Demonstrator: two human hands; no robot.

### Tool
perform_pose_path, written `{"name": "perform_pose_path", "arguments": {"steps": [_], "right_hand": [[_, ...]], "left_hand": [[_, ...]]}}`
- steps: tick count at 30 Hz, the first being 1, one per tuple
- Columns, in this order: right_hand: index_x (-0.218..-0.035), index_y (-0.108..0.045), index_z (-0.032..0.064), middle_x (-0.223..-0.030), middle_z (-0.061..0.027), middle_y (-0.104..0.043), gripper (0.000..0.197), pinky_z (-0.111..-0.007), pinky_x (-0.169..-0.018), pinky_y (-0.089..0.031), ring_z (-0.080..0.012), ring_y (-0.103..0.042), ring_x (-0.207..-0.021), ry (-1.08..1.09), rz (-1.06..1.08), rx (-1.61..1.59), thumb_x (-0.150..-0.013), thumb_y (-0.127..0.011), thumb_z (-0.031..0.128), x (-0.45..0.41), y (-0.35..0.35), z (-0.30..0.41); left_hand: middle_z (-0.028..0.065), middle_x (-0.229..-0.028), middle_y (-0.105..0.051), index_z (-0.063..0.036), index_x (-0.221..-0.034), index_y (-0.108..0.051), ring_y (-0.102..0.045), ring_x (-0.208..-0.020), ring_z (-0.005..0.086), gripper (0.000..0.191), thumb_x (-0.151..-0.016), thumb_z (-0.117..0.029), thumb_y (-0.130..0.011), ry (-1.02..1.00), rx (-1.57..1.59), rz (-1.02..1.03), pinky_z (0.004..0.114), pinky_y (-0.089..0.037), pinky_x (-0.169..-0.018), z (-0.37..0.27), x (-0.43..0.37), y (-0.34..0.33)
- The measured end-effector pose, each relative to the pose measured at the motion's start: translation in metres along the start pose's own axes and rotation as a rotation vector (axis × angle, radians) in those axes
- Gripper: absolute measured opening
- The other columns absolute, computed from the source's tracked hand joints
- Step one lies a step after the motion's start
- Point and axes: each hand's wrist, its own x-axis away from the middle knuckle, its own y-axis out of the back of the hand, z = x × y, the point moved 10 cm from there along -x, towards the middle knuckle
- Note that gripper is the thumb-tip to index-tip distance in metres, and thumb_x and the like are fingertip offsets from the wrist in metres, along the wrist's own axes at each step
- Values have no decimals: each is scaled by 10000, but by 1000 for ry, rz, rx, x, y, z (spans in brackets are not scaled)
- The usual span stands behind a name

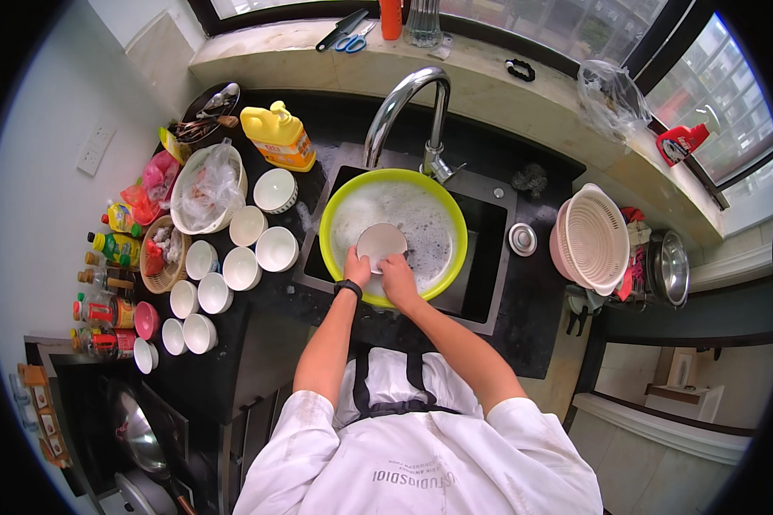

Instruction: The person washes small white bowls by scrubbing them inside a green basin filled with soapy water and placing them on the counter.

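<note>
A pale round bowl (382,239) is held over the suds in a lime-green basin (458,219). My left hand (357,268) grips its near left rim, thumb on top. My right hand (397,278) is at the near right rim, fingers curled; whether it holds a cloth or sponge is hidden. Foamy water (419,209) fills the basin, which sits over the left part of a dark sink (480,270). Above the basin's far edge arches a chrome faucet (439,106).
Several white bowls (277,249) stand left of the sink, near a yellow pump bottle (278,136) and a white basket (181,215). A sink strainer (522,239) and pink colander (594,238) lie right. On the windowsill rest a knife (343,30) and blue-handled scissors (355,42).
</note>
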Motion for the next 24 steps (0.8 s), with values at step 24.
{"name": "perform_pose_path", "arguments": {"steps": [24], "right_hand": [[-727, -635, 57, -806, -67, -608, 106, -328, -732, -469, -225, -541, -906, 269, 267, 146, -684, -538, 57, -7, 7, 2]], "left_hand": [[221, -1026, -580, 26, -1110, -479, -572, -943, 325, 352, -770, -65, -465, 37, 53, 46, 382, -444, -808, 11, -1, 1]]}}
